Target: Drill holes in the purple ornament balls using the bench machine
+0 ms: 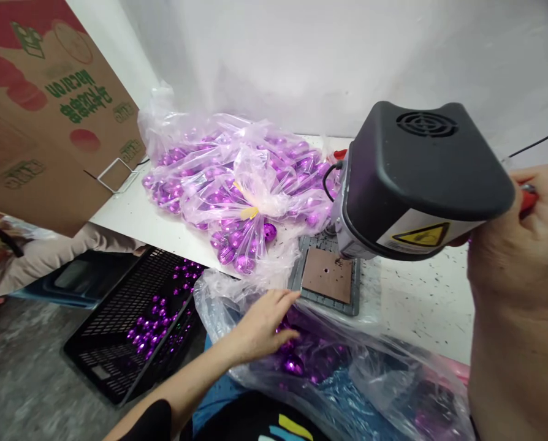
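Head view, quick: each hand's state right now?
Left hand: open, by the purple balls, no grip visible.
Right hand: closed, holding the red handle beside the black machine.

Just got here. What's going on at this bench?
A person's right hand grips a red handle beside a black machine head. The left hand is down at a plastic bag of shiny purple balls by the lap; whether it holds one is unclear. Under the head lies a brown pad. A tied bag of more balls rests on the white table, and a black crate below holds others.
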Tool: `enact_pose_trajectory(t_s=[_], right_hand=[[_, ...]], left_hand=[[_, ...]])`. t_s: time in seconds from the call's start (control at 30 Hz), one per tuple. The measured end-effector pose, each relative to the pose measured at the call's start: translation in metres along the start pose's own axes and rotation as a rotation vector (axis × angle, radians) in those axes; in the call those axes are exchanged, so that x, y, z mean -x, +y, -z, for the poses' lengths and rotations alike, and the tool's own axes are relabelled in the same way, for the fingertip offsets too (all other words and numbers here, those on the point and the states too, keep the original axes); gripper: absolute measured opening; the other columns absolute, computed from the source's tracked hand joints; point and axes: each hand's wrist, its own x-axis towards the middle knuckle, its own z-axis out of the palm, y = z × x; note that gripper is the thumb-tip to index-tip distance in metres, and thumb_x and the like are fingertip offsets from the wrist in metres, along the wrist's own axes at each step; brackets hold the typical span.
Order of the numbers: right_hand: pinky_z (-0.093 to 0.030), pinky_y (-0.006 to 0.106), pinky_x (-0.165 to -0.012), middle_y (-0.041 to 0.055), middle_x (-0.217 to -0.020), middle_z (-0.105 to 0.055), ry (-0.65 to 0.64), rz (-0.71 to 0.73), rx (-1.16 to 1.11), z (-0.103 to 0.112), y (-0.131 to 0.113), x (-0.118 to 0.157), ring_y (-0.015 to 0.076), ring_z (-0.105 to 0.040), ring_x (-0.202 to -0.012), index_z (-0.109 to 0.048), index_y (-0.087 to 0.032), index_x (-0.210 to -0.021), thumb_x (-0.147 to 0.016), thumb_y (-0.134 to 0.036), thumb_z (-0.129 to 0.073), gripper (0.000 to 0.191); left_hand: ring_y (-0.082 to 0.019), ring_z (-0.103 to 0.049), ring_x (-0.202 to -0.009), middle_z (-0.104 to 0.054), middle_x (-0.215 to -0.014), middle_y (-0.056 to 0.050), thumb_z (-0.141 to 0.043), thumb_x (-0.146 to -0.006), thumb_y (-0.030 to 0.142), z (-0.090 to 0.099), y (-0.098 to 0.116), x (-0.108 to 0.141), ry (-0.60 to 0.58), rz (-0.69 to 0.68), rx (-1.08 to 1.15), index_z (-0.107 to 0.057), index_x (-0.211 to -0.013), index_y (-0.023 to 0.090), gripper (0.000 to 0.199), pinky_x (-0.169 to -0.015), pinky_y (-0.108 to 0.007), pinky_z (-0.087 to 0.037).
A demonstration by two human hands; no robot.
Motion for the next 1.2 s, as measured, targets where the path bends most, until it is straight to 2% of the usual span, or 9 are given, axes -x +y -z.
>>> enact_pose_trajectory(t_s=[0.07, 0.13, 0.3, 0.43, 0.53, 0.63, 0.77, 0.93, 1.2], right_hand=[[-0.034, 0.019, -0.040, -0.0057, -0.047, -0.043, -0.017, -0.024, -0.006, 0.001, 0.001, 0.000, 0.0082, -0.048, -0.040, -0.061, -0.016, -0.085, -0.090, -0.058, -0.054, 0.043], [-0.034, 0.019, -0.039, -0.0056, -0.047, -0.044, -0.029, -0.056, -0.016, 0.002, 0.002, 0.000, 0.0090, -0.049, -0.040, -0.061, -0.015, -0.086, -0.089, -0.059, -0.056, 0.044], [-0.035, 0.020, -0.040, -0.0051, -0.047, -0.047, -0.068, -0.092, -0.052, 0.006, 0.001, 0.000, 0.0094, -0.050, -0.040, -0.061, -0.015, -0.088, -0.087, -0.063, -0.059, 0.049], [-0.035, 0.019, -0.042, -0.0053, -0.048, -0.047, -0.081, -0.073, -0.058, 0.006, -0.001, 0.000, 0.0071, -0.050, -0.041, -0.061, -0.014, -0.086, -0.088, -0.059, -0.059, 0.045], [-0.034, 0.019, -0.041, -0.0057, -0.049, -0.048, -0.078, -0.054, -0.113, 0.003, -0.001, 0.001, 0.0066, -0.049, -0.040, -0.059, -0.014, -0.085, -0.090, -0.057, -0.058, 0.043], [-0.034, 0.020, -0.039, -0.0057, -0.051, -0.049, -0.071, -0.053, -0.155, 0.001, -0.001, 0.001, 0.0069, -0.049, -0.040, -0.057, -0.015, -0.085, -0.090, -0.057, -0.058, 0.043], [-0.034, 0.019, -0.041, -0.0065, -0.049, -0.047, -0.082, -0.048, -0.136, 0.003, -0.002, 0.001, 0.0063, -0.049, -0.040, -0.057, -0.015, -0.085, -0.090, -0.056, -0.058, 0.042], [-0.034, 0.020, -0.041, -0.0069, -0.047, -0.046, -0.098, -0.057, -0.133, 0.005, -0.002, 0.000, 0.0068, -0.047, -0.038, -0.056, -0.016, -0.084, -0.090, -0.057, -0.058, 0.042], [-0.032, 0.019, -0.041, -0.0067, -0.049, -0.046, -0.075, -0.024, -0.143, 0.003, -0.002, 0.001, 0.0063, -0.047, -0.040, -0.056, -0.015, -0.085, -0.091, -0.059, -0.056, 0.045]], left_hand=[[-0.028, -0.059, -0.118, -0.064, -0.127, -0.011, -0.058, -0.097, 0.028, 0.021, -0.010, -0.036, 0.151, -0.040, -0.137, -0.052, -0.137, 0.023, 0.041, -0.103, -0.047, -0.048], [-0.034, -0.056, -0.119, -0.066, -0.123, -0.016, -0.056, -0.095, 0.024, 0.042, -0.028, -0.078, 0.297, 0.038, -0.348, -0.063, -0.122, 0.017, 0.029, -0.102, -0.053, -0.044], [-0.043, -0.052, -0.123, -0.068, -0.113, -0.023, -0.066, -0.075, 0.007, 0.069, -0.066, -0.146, 0.322, 0.155, -0.505, -0.070, -0.103, 0.012, 0.029, -0.109, -0.061, -0.034], [-0.038, -0.058, -0.117, -0.070, -0.114, -0.018, -0.072, -0.082, 0.027, 0.073, -0.053, -0.133, 0.345, 0.138, -0.373, -0.069, -0.112, 0.015, 0.032, -0.105, -0.054, -0.041], [-0.025, -0.066, -0.098, -0.070, -0.110, -0.009, -0.061, -0.092, 0.050, 0.063, -0.027, -0.106, 0.331, 0.196, 0.206, -0.065, -0.124, 0.020, 0.044, -0.085, -0.038, -0.051], [-0.019, -0.068, -0.079, -0.071, -0.098, -0.007, -0.060, -0.090, 0.060, 0.040, -0.010, -0.087, 0.096, 0.299, 0.933, -0.065, -0.122, 0.020, 0.052, -0.062, -0.027, -0.048], [-0.022, -0.072, -0.086, -0.072, -0.102, -0.010, -0.078, -0.076, 0.057, 0.007, -0.010, -0.083, -0.034, 0.376, 1.461, -0.067, -0.117, 0.019, 0.057, -0.065, -0.028, -0.053], [-0.021, -0.070, -0.086, -0.071, -0.101, -0.008, -0.085, -0.071, 0.050, -0.003, -0.011, -0.088, 0.051, 0.393, 1.431, -0.065, -0.112, 0.019, 0.055, -0.070, -0.030, -0.056], [-0.021, -0.063, -0.108, -0.068, -0.120, -0.006, -0.072, -0.085, 0.041, -0.023, -0.010, -0.102, 0.339, 0.183, 0.710, -0.060, -0.127, 0.021, 0.048, -0.099, -0.036, -0.050]])
